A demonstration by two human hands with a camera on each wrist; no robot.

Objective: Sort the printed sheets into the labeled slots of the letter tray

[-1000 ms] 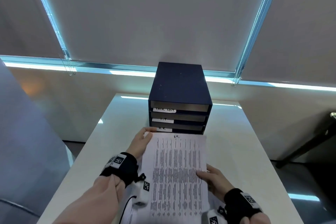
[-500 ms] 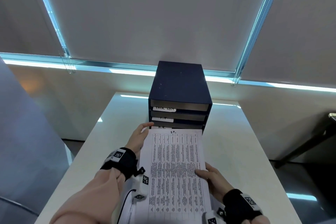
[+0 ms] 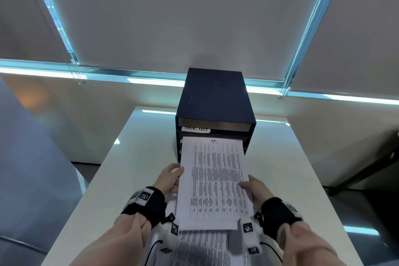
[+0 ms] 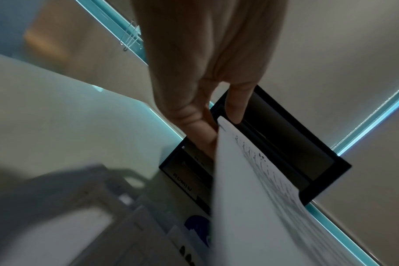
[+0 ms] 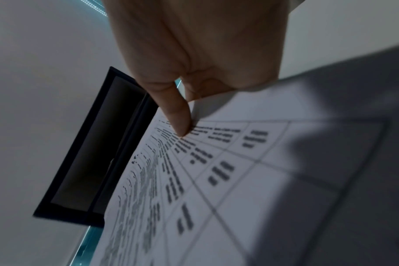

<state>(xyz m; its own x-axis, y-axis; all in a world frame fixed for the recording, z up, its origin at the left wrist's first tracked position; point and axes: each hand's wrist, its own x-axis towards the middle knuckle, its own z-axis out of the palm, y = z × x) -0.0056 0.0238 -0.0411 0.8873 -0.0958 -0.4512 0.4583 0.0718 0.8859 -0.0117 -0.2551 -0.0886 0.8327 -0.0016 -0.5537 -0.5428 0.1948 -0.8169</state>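
White printed sheet with a table of black text (image 3: 214,181) is held level over the white table (image 3: 133,157), far edge at the second slot of the dark navy box-shaped letter tray (image 3: 214,97), just under the white "TASK LIST" label (image 3: 196,129). Whether the edge is inside the slot can't be told. Left hand (image 3: 170,179) grips the sheet's left edge, thumb on top, fingers under. Right hand (image 3: 253,187) pinches the right edge, thumb (image 5: 179,115) pressed on the print. A stack of more printed sheets (image 3: 203,248) lies on the table below the held one. Left wrist view shows a lower slot label "ADMIN" (image 4: 182,183).
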